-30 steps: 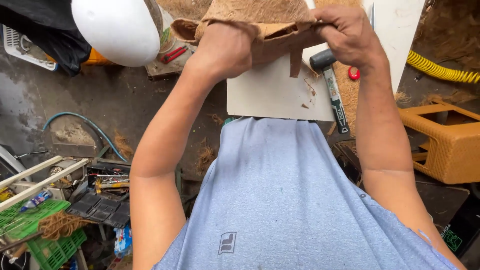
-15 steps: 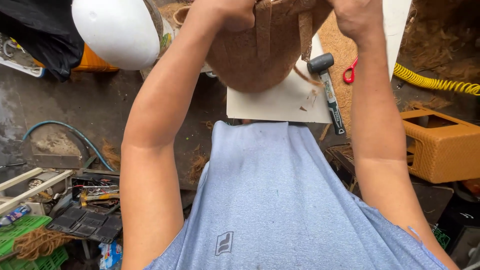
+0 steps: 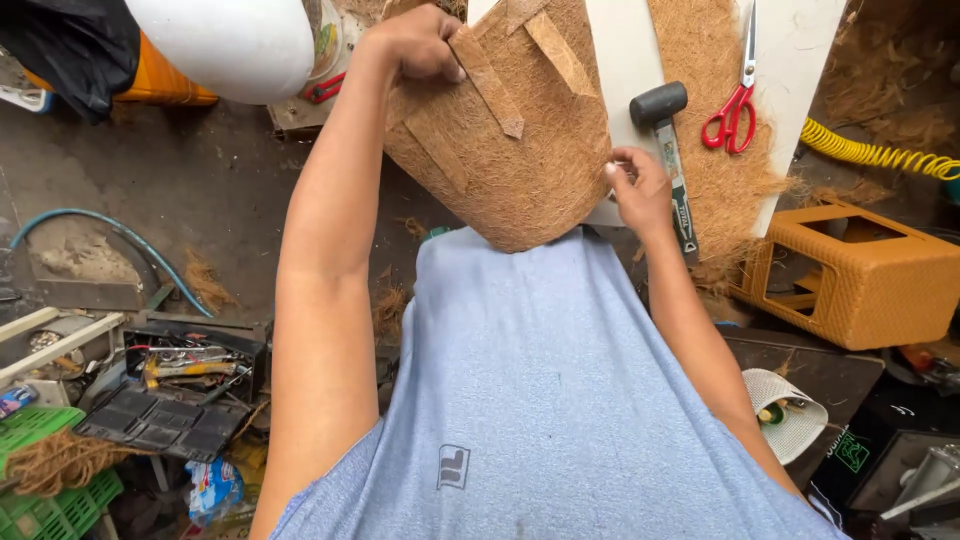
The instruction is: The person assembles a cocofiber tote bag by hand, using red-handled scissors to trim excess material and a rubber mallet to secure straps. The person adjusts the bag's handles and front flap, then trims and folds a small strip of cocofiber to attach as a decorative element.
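A brown coconut-fibre pot (image 3: 510,140) with flat fibre strips on its side hangs tilted in front of my chest, above a white board (image 3: 625,50). My left hand (image 3: 415,45) grips its upper rim at the top left. My right hand (image 3: 640,190) pinches its right edge with the fingertips. A black rubber mallet (image 3: 665,140) lies on the board just right of my right hand. Red-handled scissors (image 3: 735,100) rest on a sheet of coconut fibre (image 3: 710,100) beside it.
An orange woven plastic stool (image 3: 850,270) stands at the right, a yellow coiled hose (image 3: 880,155) behind it. A white round container (image 3: 230,40) is at the top left. An open toolbox (image 3: 180,375) and green crates (image 3: 50,480) sit at the lower left.
The fibre pot has come down from overhead and tilted toward my chest. My right hand has dropped from the rim to the pot's right edge.
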